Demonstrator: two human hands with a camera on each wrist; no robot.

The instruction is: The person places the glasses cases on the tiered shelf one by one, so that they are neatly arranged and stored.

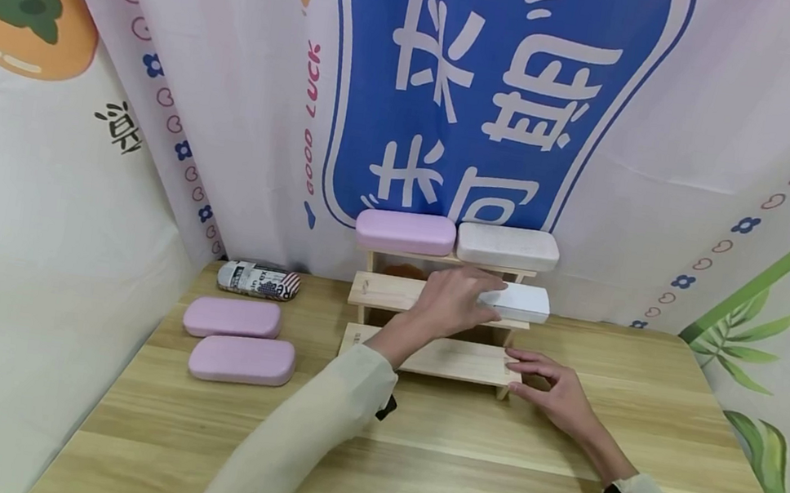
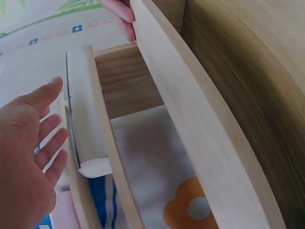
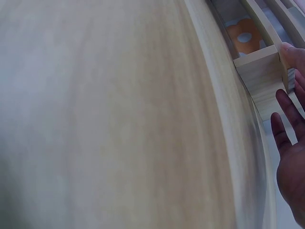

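Observation:
A three-tier wooden display stand [image 1: 458,360] stands at the back of the table. On its middle tier lies a white case [image 1: 527,302], partly covered by my left hand [image 1: 453,301]. In the left wrist view, the fingers of my left hand [image 2: 28,148] are extended, with the thumb beside the white case [image 2: 86,109]. My right hand [image 1: 562,394] holds the right end of the lowest tier, thumb at its front edge. A pink case [image 1: 406,233] and a speckled white case [image 1: 507,247] sit side by side on the top tier.
Two pink cases [image 1: 232,319] [image 1: 242,360] lie on the table left of the stand. Behind them is a case with printed lettering [image 1: 259,281]. A printed curtain [image 1: 663,230] hangs right behind the wooden table [image 1: 456,468].

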